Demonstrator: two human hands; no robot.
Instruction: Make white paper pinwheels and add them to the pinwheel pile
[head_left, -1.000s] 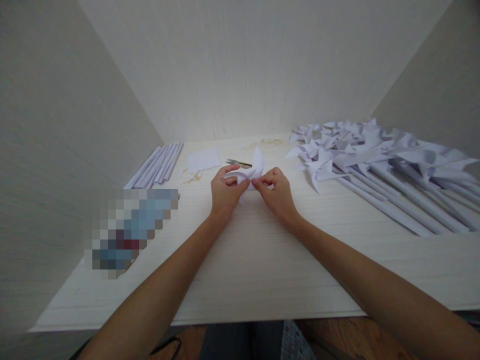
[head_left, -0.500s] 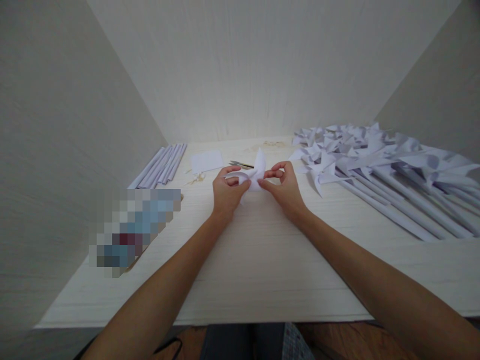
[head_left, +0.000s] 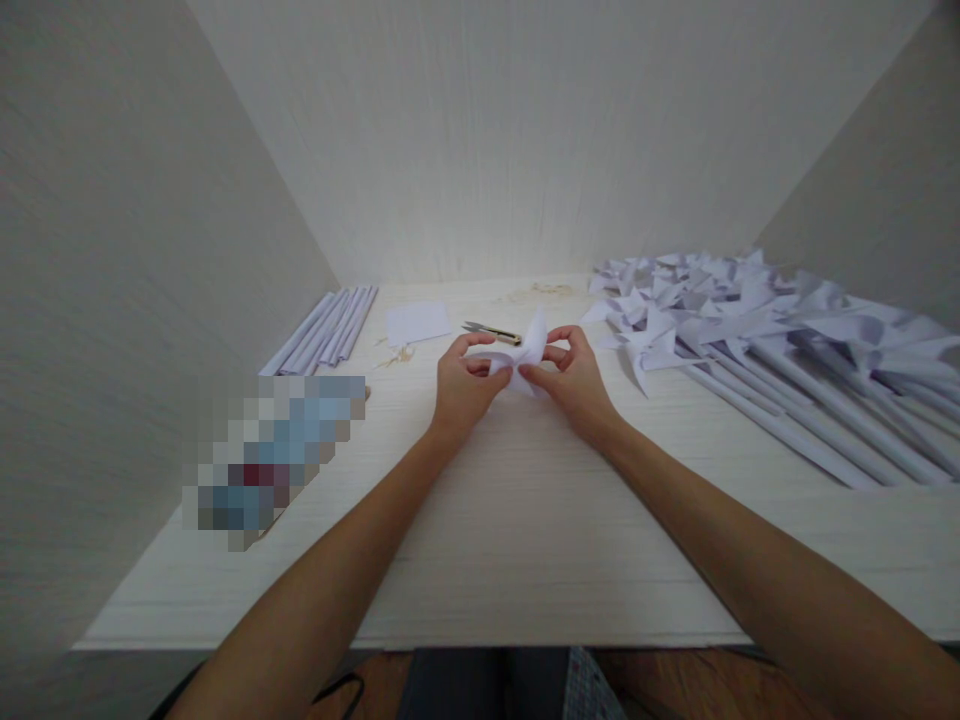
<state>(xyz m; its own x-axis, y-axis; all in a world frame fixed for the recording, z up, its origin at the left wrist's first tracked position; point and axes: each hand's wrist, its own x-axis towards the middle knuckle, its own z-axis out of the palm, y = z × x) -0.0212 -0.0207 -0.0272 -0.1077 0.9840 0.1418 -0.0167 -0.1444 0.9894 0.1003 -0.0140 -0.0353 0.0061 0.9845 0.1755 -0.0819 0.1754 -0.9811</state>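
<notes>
My left hand [head_left: 463, 385] and my right hand [head_left: 574, 378] meet over the middle of the pale table [head_left: 525, 520]. Both pinch a folded white paper piece [head_left: 525, 350] between thumb and fingers, a little above the tabletop. One pointed flap of the paper sticks up between the hands. A curled flap loops under my left thumb. My fingers hide the paper's centre.
A big heap of finished white paper pinwheels on rolled paper sticks [head_left: 772, 340] fills the right side. Several rolled paper sticks [head_left: 322, 328] lie at the back left, beside a white paper square [head_left: 417, 322] and small scissors [head_left: 491, 331]. A blurred-out object [head_left: 274, 455] lies left.
Both hands and the paper have drifted slightly to the right in view. My right fingers have shifted their pinch higher on the paper, closer to the upright flap.
</notes>
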